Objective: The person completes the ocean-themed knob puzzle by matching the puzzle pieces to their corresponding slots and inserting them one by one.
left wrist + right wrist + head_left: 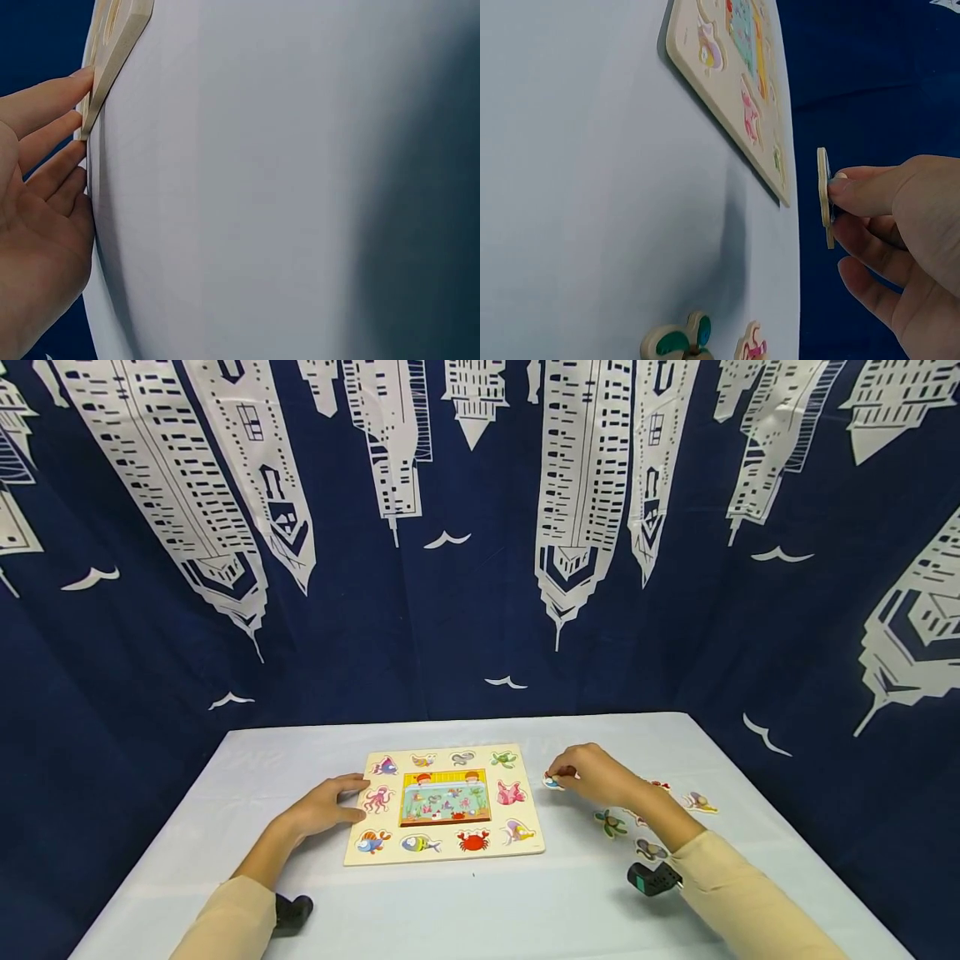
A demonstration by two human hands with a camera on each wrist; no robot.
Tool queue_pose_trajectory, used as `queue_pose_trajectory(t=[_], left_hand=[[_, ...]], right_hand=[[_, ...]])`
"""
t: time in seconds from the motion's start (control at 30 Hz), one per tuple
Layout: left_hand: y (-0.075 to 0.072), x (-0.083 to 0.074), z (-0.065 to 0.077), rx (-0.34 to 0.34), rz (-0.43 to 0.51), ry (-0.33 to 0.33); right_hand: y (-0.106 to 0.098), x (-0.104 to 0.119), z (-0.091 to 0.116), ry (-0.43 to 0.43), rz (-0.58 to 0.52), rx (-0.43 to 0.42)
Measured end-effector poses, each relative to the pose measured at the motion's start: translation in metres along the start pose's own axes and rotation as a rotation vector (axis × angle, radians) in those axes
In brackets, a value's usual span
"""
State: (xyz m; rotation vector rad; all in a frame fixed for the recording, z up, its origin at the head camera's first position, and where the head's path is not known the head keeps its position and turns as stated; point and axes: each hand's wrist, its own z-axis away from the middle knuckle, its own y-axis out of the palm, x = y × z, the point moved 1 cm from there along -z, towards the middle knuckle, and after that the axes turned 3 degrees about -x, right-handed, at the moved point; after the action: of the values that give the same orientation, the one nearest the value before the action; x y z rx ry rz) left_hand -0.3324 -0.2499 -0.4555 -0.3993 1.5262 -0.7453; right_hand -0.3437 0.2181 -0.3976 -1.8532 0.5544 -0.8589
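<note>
A wooden puzzle board [388, 821] lies flat on the table, with sea-animal pictures around a central aquarium scene. My left hand [322, 807] is at its left edge, touching the rim with thumb and fingers extended; the left wrist view shows the fingertips against the board's edge. To the right of the board, my right hand [596, 775] pinches a small wooden puzzle piece [823, 187] between thumb and fingers. This puzzle piece [552, 782] has blue and white on it; its full picture is hidden. In the right wrist view it is held edge-on, above the table.
Loose pieces lie under and around the right forearm: a green turtle piece [611, 823], a grey piece [650, 850], a yellow-and-purple piece [700, 802] and others partly covered. The white table [420, 910] ends at a dark blue curtain [465, 627] with white building prints.
</note>
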Motion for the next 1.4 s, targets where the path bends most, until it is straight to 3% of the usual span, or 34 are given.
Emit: queue_pose_trajectory(t=[0.73,1.4], left_hand=[[-0.005,-0.009,0.002,0.009,0.006,0.011],[-0.001,-0.003,0.001,0.006,0.008,-0.009]], right_hand=[[0.014,0.059,-0.042,-0.133,-0.022,0.089],[0.044,0.095,-0.069,-0.239,-0.025,0.141]])
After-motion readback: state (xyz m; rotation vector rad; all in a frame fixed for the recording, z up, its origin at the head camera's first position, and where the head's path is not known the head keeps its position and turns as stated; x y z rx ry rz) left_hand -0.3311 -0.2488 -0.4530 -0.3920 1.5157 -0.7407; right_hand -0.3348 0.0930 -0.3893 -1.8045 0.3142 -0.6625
